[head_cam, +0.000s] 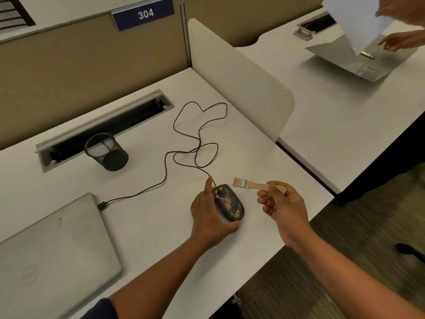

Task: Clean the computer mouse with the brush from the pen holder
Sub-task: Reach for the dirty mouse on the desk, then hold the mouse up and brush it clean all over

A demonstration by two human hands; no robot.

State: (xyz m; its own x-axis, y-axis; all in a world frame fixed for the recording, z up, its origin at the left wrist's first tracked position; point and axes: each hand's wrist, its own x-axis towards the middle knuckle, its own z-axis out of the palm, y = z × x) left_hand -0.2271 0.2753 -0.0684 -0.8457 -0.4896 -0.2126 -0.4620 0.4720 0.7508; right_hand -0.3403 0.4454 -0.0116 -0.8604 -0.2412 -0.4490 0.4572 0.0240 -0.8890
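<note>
Lower centre of the frame: left hand point(208, 215), grip closed around the mouse point(229, 203), thumb under its near end, forefinger stretched along its far left side. Mouse: dark, oval, resting on the bench point(142, 217), top speckled with tan crumbs or dust.

Just right of the mouse: right hand point(281, 204), grip pinched on the wooden handle of the brush point(249, 184). Brush: flat, metal band, pale pinkish bristles pointing toward the left of the frame, held level above the bench. Bristles near the far end of the mouse, apart from it.

Cable point(197, 139): thin, dark, running from the far end of the mouse in loose loops across the middle of the bench, then down left to a plug beside the laptop point(53, 254).

Laptop: grey, lid closed, lower left of the frame, lying flat.

Pen holder point(106, 151): black mesh cup, upright, left of centre, well apart from the mouse; contents cannot be told.

Cable slot point(103, 127): long grey recessed tray with open flap, just behind the pen holder.

Divider panel point(241, 77): white, rounded corner, standing along the right edge of the bench.

Sign point(143, 13): blue plate reading 304, upper centre, on the tan partition.

Upper right of the frame: second bench point(322, 111) with an open binder point(349, 61); another person's hands point(400, 40) at it, holding white paper point(354, 21).
</note>
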